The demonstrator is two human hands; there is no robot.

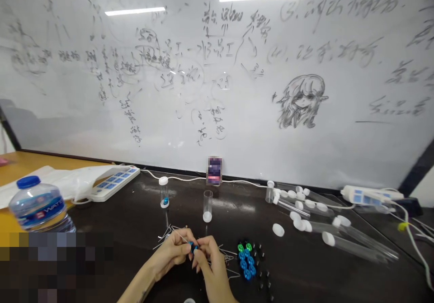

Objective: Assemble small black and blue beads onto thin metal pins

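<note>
My left hand (172,251) and my right hand (208,255) meet low in the middle of the dark table (135,230). Both pinch a small blue bead (194,247) that sits on a thin metal pin (181,237) slanting up to the left. Loose metal pins (166,236) lie just behind the hands. A cluster of blue and green beads (247,258) with small black pieces lies to the right of my right hand. An uncapped clear tube (207,205) stands upright behind the hands. A capped tube with a blue bead inside (164,192) stands to its left.
Several clear tubes with white caps (318,224) lie at the right, with a loose cap (278,229) nearby. A water bottle (39,209) stands at the left. Power strips lie at back left (117,182) and back right (364,196). A whiteboard (217,77) fills the background.
</note>
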